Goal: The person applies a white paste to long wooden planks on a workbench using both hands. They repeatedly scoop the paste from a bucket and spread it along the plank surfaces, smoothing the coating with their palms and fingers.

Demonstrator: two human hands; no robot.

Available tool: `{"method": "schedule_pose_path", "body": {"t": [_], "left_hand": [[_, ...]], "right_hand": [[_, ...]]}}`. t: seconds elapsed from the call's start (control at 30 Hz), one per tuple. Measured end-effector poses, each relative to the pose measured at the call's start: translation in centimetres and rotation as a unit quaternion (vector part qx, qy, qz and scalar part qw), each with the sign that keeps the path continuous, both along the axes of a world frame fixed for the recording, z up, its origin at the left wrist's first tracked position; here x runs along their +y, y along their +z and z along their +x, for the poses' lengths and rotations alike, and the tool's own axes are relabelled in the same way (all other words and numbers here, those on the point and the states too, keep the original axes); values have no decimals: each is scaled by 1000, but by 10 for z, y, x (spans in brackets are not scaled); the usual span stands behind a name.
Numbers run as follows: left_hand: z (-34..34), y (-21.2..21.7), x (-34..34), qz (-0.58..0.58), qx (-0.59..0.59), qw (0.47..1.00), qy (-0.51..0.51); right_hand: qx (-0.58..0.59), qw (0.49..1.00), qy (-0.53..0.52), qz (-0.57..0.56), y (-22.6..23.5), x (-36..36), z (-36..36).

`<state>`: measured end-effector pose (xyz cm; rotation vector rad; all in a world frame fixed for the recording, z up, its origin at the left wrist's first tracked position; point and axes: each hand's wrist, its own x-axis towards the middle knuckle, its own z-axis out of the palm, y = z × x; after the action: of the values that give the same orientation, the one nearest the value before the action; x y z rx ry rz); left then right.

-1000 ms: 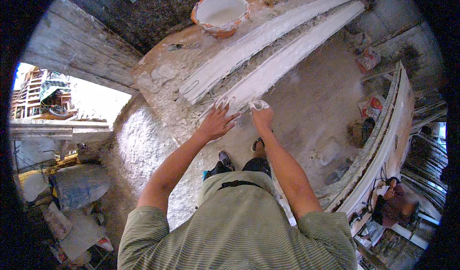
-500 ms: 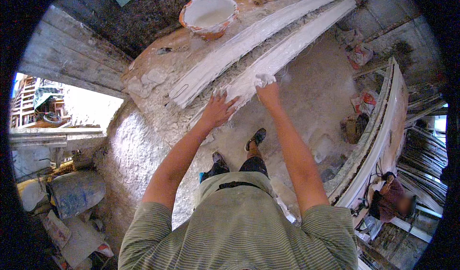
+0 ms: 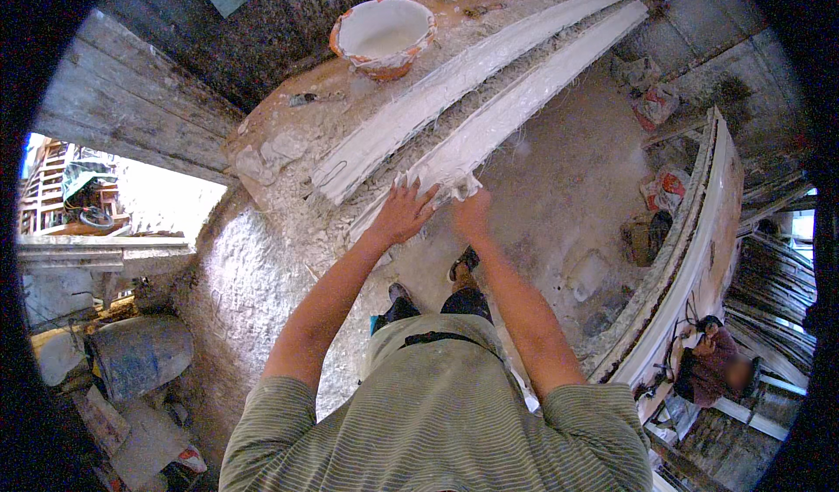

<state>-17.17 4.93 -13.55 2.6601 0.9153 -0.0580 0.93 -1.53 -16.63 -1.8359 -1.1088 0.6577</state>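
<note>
Across the upper middle of the frame, slanting from the centre toward the upper right, a long white strip [image 3: 524,106] is laid along the edge of a crusted tan worktop [image 3: 266,121], with a second white strip [image 3: 437,99] set beside it, a narrow rough gap between. At the strip's near end, at the centre of the frame, the left hand [image 3: 404,214] is laid palm down, its fingers somewhat spread. Just to its right, a crumpled white wad [image 3: 466,188] is met by the right hand [image 3: 472,217], whose fingers seem to be curled in around it; which fingertips do the pinching cannot be told.

Judging by the ragged, hairy edges and damp sheen, the strip is probably soft and slick on top, fibrous within, and easily torn or sagged if lifted by one end. Being long, it would best be supported from beneath at several places, with the flat of the hand rather than the fingertips.

The strip's near tip is partly covered by the left hand, and its underside is hidden. The right hand is blurred, and whether the wad is loose or joined to the strip cannot be made out.
</note>
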Motion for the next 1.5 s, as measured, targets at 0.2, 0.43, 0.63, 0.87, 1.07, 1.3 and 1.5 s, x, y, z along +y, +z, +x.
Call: {"method": "schedule_pose_path", "body": {"t": [0.2, 0.43, 0.63, 0.87, 1.07, 1.3, 1.5], "left_hand": [[4, -3, 9, -2, 5, 1000, 12], [-4, -2, 8, -8, 3, 1000, 13], [-9, -9, 6, 39, 31, 998, -48], [19, -14, 26, 22, 76, 995, -64], [53, 1, 37, 71, 44, 992, -95], [133, 0, 70, 39, 12, 998, -54], [121, 5, 54, 6, 62, 998, -6]], "right_hand": [[-96, 995, -9, 12, 50, 28, 42], [-44, 990, 27, -131, 66, -2, -3], [-237, 929, 150, -243, 56, -18, -51], [-335, 910, 132, -205, 62, 3, -25], [-397, 857, 191, -266, 41, 60, 79], [-331, 899, 213, -194, 48, 143, 241], [-197, 965, 117, -129, 50, 74, 152]]}}
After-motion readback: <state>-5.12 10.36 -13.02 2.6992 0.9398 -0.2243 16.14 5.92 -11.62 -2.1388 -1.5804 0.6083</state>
